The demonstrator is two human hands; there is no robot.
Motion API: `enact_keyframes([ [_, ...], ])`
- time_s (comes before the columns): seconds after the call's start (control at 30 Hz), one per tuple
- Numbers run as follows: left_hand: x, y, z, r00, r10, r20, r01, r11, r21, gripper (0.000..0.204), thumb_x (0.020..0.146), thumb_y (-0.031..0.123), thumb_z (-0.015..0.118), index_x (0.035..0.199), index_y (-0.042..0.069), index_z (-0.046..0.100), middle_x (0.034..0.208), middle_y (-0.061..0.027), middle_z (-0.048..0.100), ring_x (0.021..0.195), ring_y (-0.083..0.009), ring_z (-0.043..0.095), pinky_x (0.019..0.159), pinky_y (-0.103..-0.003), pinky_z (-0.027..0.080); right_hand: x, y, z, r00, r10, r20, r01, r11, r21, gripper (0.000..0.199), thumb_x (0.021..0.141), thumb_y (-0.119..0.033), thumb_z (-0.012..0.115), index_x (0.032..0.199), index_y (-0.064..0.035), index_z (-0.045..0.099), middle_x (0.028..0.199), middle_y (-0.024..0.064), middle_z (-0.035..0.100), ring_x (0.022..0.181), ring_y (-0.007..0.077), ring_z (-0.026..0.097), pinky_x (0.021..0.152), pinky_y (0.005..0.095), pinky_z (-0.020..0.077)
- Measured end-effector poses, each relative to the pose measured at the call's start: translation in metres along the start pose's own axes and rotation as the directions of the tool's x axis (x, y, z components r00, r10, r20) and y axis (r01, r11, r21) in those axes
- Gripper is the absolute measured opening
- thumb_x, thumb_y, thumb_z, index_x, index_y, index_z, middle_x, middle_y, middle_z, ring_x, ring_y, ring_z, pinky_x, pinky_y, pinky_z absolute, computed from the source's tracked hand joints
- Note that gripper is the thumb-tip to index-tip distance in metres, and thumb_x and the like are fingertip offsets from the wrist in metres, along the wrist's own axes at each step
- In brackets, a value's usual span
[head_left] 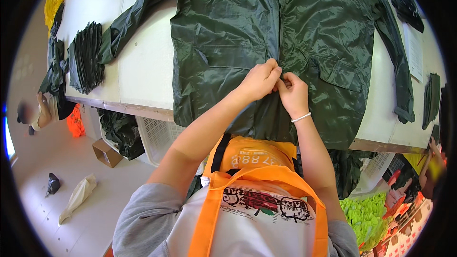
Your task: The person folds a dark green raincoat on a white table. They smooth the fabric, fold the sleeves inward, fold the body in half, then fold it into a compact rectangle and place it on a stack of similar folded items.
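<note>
Orange apron [259,151] is covering the wearer's T-shirt [266,239]. Beyond, a dark-green rain jacket [223,26] is lying spread on the counter [147,69], hem near; left hand [260,80] and right hand [294,95] are meeting at its front opening, fingers pinching the edge. Folded green stack [87,57] is sitting left.

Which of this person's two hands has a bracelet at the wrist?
The right hand: a thin white bracelet circles its wrist. The left hand, beside it at the front of the dark green jacket, has a bare wrist.
</note>
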State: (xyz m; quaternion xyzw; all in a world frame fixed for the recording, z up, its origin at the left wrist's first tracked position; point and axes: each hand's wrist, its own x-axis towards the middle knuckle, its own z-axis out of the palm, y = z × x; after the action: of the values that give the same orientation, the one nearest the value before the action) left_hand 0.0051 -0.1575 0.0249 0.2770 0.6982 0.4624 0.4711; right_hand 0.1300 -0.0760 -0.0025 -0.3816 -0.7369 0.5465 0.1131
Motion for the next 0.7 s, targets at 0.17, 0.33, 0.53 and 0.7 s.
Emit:
enact_keyframes([
  [0.17,-0.038,-0.017,0.002,0.874,0.281,-0.396,-0.121,0.916,0.382,0.014,0.085,0.011,0.060,0.092,0.004,0.052,0.076,-0.0120,0.064,0.066,-0.0314,0.062,0.062,-0.039,0.048,-0.003,-0.010,-0.007,1.000,0.029,0.013,-0.028,1.000,-0.005,0.015,0.083,-0.012,0.067,0.081,0.0022,0.061,0.074,0.0135,0.063,0.058,0.0241,0.057,0.054,0.0325,0.0444],
  [0.33,-0.109,-0.078,-0.053,0.831,0.382,-0.404,0.115,0.592,0.798,0.049,0.078,0.019,0.066,0.125,0.009,0.053,0.136,-0.0103,0.047,0.127,-0.0323,0.040,0.103,-0.049,0.029,-0.044,0.002,-0.065,0.930,-0.356,-0.094,0.261,0.819,-0.511,0.043,0.089,-0.020,0.058,0.127,-0.0023,0.051,0.136,0.0204,0.045,0.127,0.0396,0.039,0.105,0.0458,0.0300],
  [0.53,-0.106,-0.107,-0.094,0.850,0.349,-0.394,0.217,0.451,0.866,0.063,0.087,0.033,0.055,0.141,0.007,0.036,0.149,-0.0142,0.030,0.136,-0.0404,0.026,0.109,-0.053,0.023,-0.038,0.095,-0.129,0.946,-0.206,-0.250,-0.113,0.512,-0.851,0.060,0.095,-0.042,0.043,0.147,-0.0162,0.029,0.153,0.0172,0.019,0.139,0.0419,0.016,0.109,0.0575,0.0138],
  [0.7,-0.040,-0.092,-0.121,0.807,0.446,-0.387,0.190,0.423,0.886,0.062,0.090,0.038,0.051,0.142,0.009,0.035,0.149,-0.0134,0.031,0.135,-0.0400,0.028,0.109,-0.053,0.024,0.057,0.093,-0.150,0.928,-0.296,-0.225,-0.063,0.472,-0.879,0.062,0.094,-0.049,0.041,0.147,-0.0220,0.025,0.154,0.0144,0.018,0.140,0.0389,0.017,0.111,0.0557,0.0128],
])
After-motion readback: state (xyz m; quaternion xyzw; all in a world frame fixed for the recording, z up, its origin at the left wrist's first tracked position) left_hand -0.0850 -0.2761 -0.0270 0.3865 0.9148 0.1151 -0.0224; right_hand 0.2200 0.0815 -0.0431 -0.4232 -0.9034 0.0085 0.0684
